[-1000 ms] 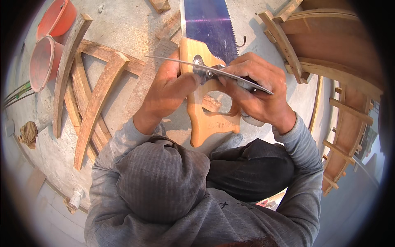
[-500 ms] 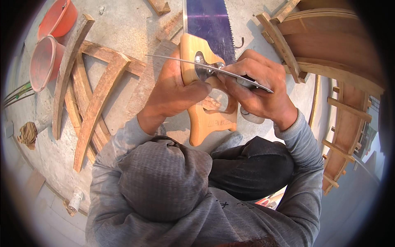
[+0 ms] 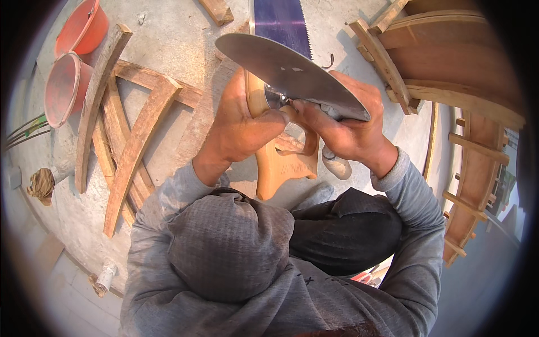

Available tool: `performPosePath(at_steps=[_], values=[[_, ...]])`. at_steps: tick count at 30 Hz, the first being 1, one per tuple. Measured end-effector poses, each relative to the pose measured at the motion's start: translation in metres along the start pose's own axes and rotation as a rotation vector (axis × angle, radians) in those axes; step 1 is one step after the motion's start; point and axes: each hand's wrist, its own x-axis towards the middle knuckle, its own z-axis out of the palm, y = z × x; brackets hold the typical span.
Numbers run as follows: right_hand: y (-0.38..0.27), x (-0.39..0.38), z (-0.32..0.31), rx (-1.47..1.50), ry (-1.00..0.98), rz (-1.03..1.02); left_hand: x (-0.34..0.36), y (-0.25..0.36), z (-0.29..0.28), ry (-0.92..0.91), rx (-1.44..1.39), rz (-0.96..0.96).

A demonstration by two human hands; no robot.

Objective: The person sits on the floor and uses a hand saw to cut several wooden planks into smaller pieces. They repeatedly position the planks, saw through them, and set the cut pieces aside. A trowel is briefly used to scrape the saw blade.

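Observation:
My left hand (image 3: 238,132) is closed round the wooden handle of a hand saw (image 3: 287,167), its thumb lying across the handle near the metal fitting. The saw's purple toothed blade points away from me. In my right hand (image 3: 355,137) is a trowel (image 3: 286,59) with a broad, pointed grey metal blade. That blade lies tilted above the saw and hides part of its handle and blade. A pale rounded grip end shows below my right hand. My right fingertips are close to the bolts on the saw's fitting; whether they touch is hard to see.
Several curved wooden pieces (image 3: 140,151) lie crossed on the concrete floor at left. Beyond them are two red buckets (image 3: 66,90). A large curved wooden form (image 3: 449,56) stands at far right, with a slatted wooden frame (image 3: 474,151) nearer. Crumpled brown paper (image 3: 41,185) lies at far left.
My right hand has turned the trowel, so its blade shows its broad face instead of its thin edge. My left hand keeps hold of the saw, which has shifted slightly.

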Motion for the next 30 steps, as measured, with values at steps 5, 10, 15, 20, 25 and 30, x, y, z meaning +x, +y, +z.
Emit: performPosePath(at_steps=[5, 10, 15, 20, 25, 30], values=[[0.0, -0.001, 0.004, 0.038, 0.041, 0.052, 0.004, -0.001, -0.003, -0.018, 0.113, 0.071], [0.001, -0.004, 0.008, 0.099, 0.079, 0.137, 0.008, -0.004, 0.003, 0.023, 0.137, 0.136], [-0.004, -0.004, 0.011, 0.245, 0.133, 0.272, 0.013, -0.003, 0.002, 0.008, 0.173, 0.232], [-0.004, -0.006, 0.011, 0.329, 0.145, 0.295, 0.013, -0.006, 0.004, 0.041, 0.169, 0.255], [-0.002, -0.009, 0.01, 0.36, 0.116, 0.327, 0.016, -0.009, 0.002, 0.056, 0.211, 0.294], [-0.009, -0.003, 0.009, 0.286, 0.099, 0.4, 0.017, -0.011, 0.002, 0.1, 0.24, 0.34]])
